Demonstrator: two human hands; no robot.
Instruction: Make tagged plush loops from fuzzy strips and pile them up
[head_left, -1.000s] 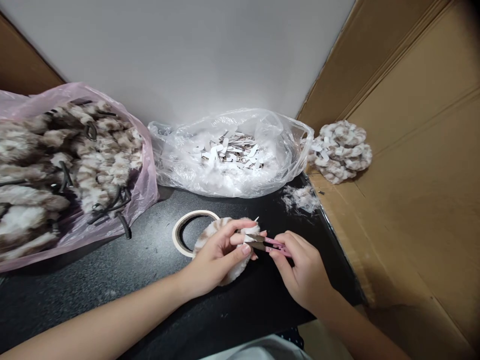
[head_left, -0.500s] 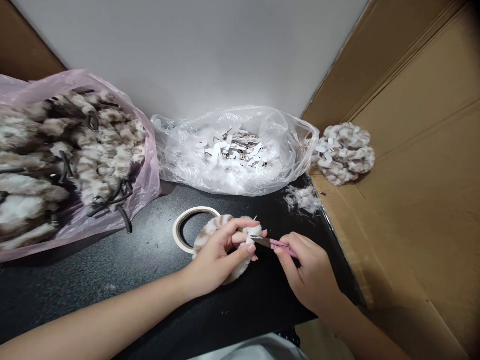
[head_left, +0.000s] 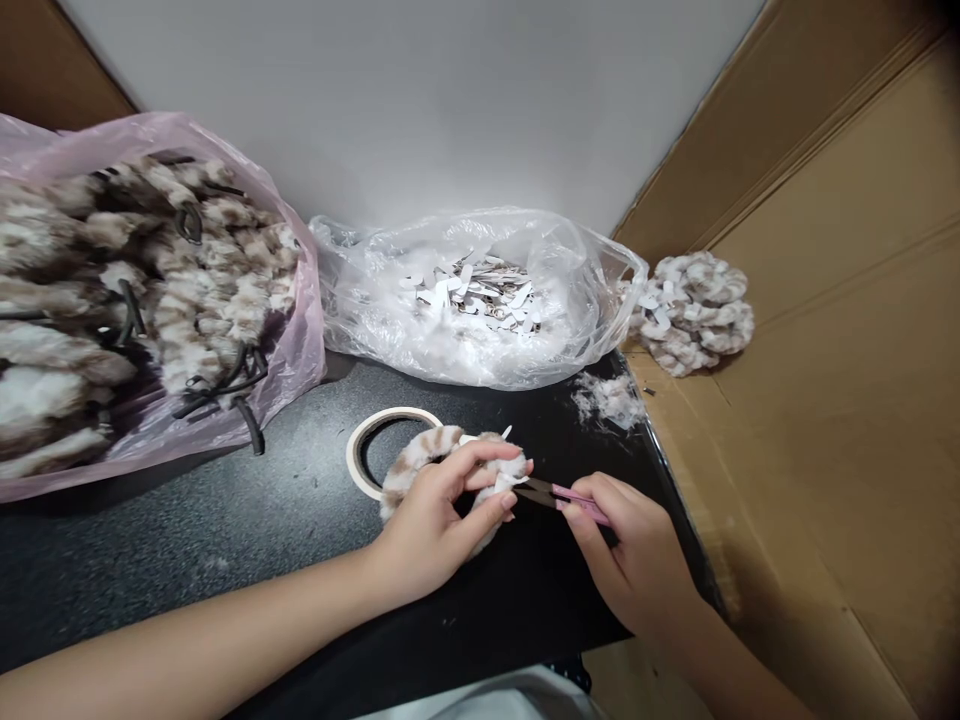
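Observation:
A furry white-and-brown scrunchie [head_left: 409,465] is pinched in my left hand [head_left: 442,510], its thumb and fingers closed around the right part of the ring. A small white strip [head_left: 507,433] sticks up behind the fingers, and more white material [head_left: 510,482] shows at the fingertips. My right hand [head_left: 634,545] grips pink-handled thread snips [head_left: 581,500] pointing left. Their dark blades are slightly apart, with the tips close to the white material by my left fingertips; whether they touch it I cannot tell.
A roll of tape [head_left: 360,455] lies partly behind the scrunchie. On the left, a pink bag [head_left: 304,340] holds furry pieces with black elastics. A clear bag [head_left: 577,345] contains metal clips and white tabs. Fluff scraps [head_left: 609,400] and a furry bundle [head_left: 697,315] are at right, beside cardboard [head_left: 840,400].
The snips have drawn back slightly to the right and down, and their blades now show apart. My left hand keeps its hold on the scrunchie; the view has shifted a little.

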